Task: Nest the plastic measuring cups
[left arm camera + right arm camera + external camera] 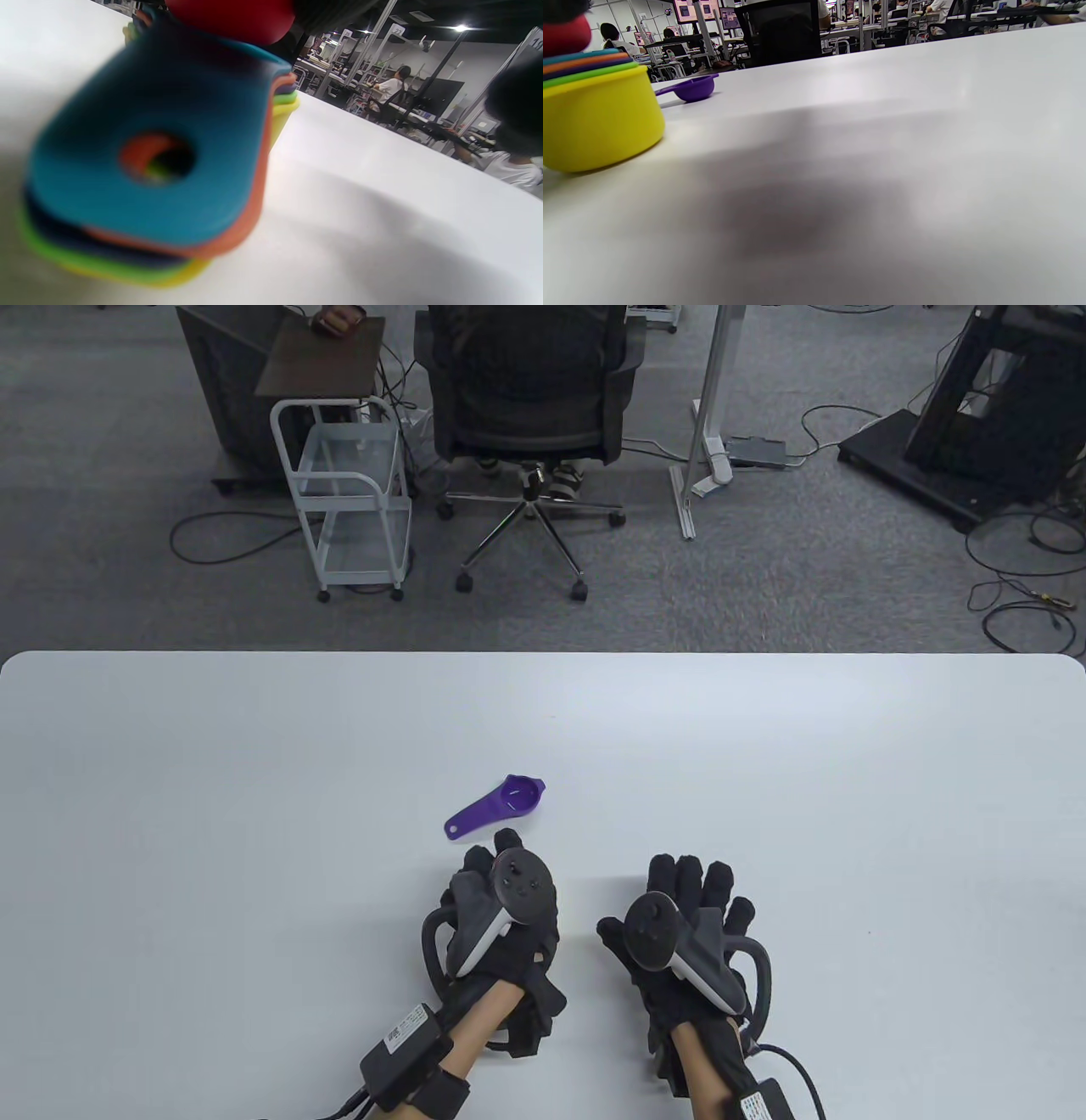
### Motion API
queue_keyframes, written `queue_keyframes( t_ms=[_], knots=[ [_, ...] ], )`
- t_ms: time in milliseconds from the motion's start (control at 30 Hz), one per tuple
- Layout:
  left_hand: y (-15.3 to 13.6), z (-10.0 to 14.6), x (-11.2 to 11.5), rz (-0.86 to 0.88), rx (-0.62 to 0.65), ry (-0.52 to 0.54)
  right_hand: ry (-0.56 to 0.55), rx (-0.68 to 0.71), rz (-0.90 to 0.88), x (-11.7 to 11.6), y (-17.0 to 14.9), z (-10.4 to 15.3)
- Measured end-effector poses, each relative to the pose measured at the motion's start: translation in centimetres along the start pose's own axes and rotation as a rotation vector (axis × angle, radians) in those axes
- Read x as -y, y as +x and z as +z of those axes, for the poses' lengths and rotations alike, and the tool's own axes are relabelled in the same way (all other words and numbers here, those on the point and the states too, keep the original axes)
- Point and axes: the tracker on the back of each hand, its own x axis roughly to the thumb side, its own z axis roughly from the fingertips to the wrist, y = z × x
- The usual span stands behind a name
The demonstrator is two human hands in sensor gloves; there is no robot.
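White table (254, 746), purple scoop (499, 807), nested cup stack (594, 114)

The cups (598, 114) beside the left hand (501, 925) are looking like smooth, matt plastic; the bench (764, 780) is showing a smooth, faintly glossy white; the gloves are looking like black cloth.

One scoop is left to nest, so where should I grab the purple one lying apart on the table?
Probably pinch the purple scoop by its flat handle. The handle points toward the left hand, its end just beyond the fingers, and the bowl lies farther away, so come from the near side.
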Motion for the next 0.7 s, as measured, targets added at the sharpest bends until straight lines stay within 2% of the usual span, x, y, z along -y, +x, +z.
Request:
queue_keyframes(
  t_ms=[200, 700],
  knots=[
    [-0.3, -0.5, 1.1, -0.011, 0.007, -0.038, 0.010, 0.000, 0.004, 0.0, 0.1, 0.0],
    [-0.2, -0.8, 2.2, -0.118, 0.047, -0.081, 0.060, -0.016, -0.011, -0.1, 0.1, 0.1]
  ],
)
